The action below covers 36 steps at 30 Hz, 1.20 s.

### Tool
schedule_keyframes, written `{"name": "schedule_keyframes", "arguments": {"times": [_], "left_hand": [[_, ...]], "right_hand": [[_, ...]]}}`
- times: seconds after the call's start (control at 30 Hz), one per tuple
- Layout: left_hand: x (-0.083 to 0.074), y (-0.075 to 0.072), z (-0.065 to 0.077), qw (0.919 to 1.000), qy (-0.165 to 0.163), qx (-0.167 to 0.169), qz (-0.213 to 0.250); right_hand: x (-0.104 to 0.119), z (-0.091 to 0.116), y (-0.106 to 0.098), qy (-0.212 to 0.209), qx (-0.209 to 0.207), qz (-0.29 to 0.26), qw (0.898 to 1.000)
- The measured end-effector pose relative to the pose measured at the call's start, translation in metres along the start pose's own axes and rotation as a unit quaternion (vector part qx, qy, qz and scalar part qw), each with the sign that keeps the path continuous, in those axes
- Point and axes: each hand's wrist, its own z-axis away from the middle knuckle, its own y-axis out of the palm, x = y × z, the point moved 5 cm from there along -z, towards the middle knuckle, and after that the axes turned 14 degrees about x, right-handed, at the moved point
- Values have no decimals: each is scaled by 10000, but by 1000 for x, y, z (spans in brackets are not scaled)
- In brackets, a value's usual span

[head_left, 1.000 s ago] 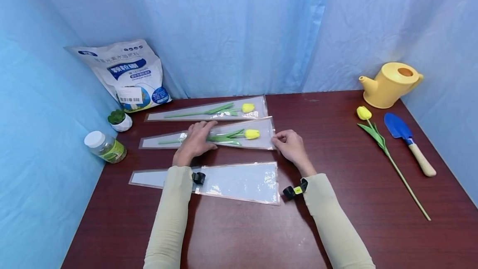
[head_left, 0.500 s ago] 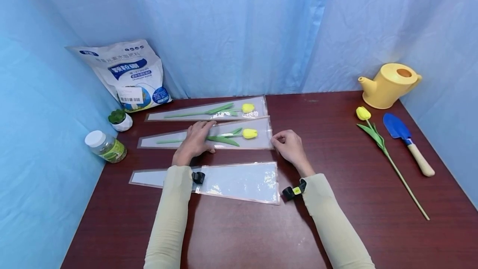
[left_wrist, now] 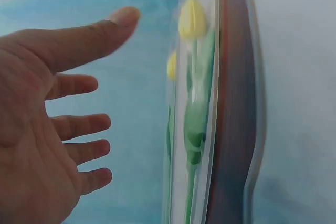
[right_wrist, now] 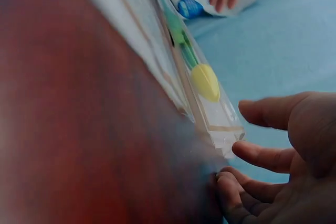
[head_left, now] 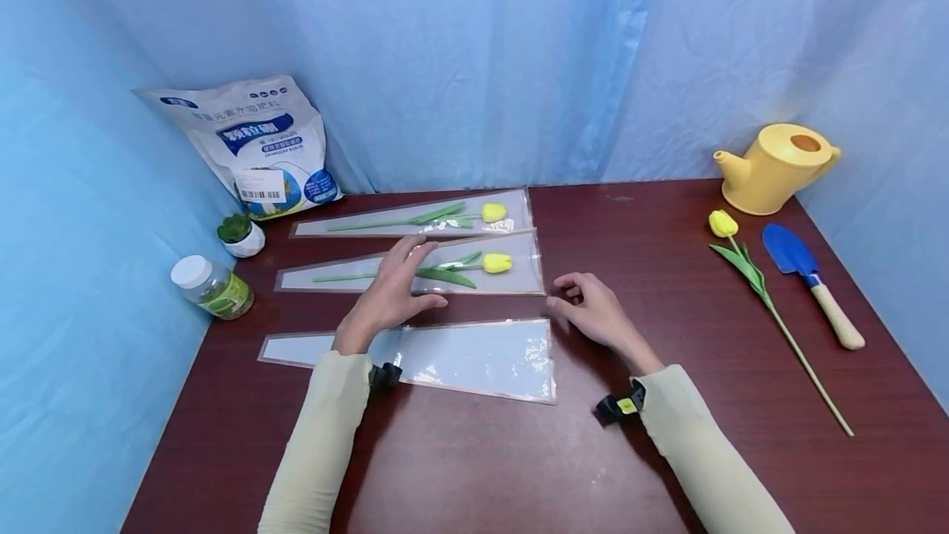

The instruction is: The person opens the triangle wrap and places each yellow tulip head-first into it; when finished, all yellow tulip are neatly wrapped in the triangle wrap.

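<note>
Three long clear tapered sleeves with pale backing lie on the table, wide ends to the right. A yellow tulip (head_left: 497,263) lies inside the middle sleeve (head_left: 521,279), and a second tulip (head_left: 493,213) fills the far sleeve (head_left: 517,225). The near sleeve (head_left: 482,361) holds no flower. My left hand (head_left: 393,288) hovers around the middle sleeve's left part, hiding some of it; its fingers (left_wrist: 84,126) are spread with nothing between them. Just off the middle sleeve's right corner is my right hand (head_left: 595,313), its fingers (right_wrist: 265,157) loosely bent and holding nothing.
A loose yellow tulip (head_left: 767,295), a blue trowel (head_left: 787,249) and a yellow watering can (head_left: 778,171) stand or lie at right. At left are a fertilizer bag (head_left: 259,147), a small potted succulent (head_left: 242,237) and a lidded jar (head_left: 213,288). Blue curtains (head_left: 474,64) enclose the table.
The right hand has let go of the middle sleeve's corner and moved right and nearer. The left hand has spread its thumb and shifted slightly. Earlier, the middle sleeve slid slightly left.
</note>
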Motion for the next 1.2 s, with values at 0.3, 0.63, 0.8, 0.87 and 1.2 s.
{"name": "schedule_keyframes", "arguments": {"times": [0.3,0.63,0.8,0.87,1.2], "left_hand": [[-43,29,21,9966,819,103,-70],[-64,70,31,9861,1484,641,-390],[-68,87,32,9779,1383,1466,-549],[-68,92,33,9746,1225,1795,-535],[-69,100,34,9663,780,2242,-994]], "right_hand": [[12,33,12,-544,798,782,9923],[26,50,27,-809,1212,1750,9737],[27,54,36,-717,1283,2286,9624],[27,54,39,-662,1274,2426,9594],[26,51,42,-410,1066,2268,9672]]}}
